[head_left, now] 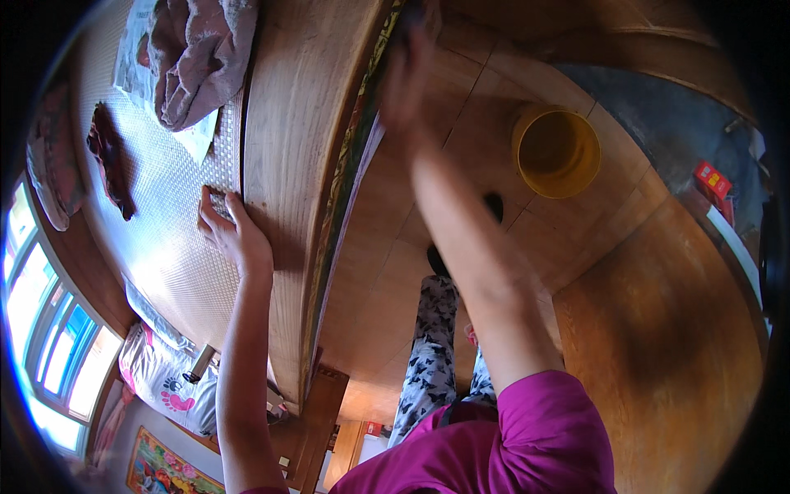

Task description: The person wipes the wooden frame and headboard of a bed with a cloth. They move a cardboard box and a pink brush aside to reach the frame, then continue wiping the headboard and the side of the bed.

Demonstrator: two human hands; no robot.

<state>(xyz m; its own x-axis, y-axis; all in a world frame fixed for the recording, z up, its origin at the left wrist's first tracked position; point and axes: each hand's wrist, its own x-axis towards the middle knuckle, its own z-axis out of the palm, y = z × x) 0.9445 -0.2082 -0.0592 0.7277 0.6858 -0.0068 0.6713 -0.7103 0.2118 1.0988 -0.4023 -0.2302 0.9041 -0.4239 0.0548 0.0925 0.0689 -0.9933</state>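
Note:
My left hand (236, 239) rests on the woven mat (164, 272) that covers a raised wooden platform, close to its wooden border (284, 123). Its fingers are spread and bent against the mat, and I see nothing held in them. My right arm reaches forward along the platform's front side, which has a patterned dark strip (350, 152). Motion smears my right hand (407, 82) near that side. Something dark shows at its far end, too blurred to name, and I cannot tell whether the hand holds it.
On the mat lie a crumpled greyish-pink cloth (202, 62) and a dark red cloth (109, 160). A yellow bucket (527, 152) stands on the tiled floor to the right. Farther right are a red box (713, 179) and a wooden panel (666, 346). Windows (58, 329) line the left.

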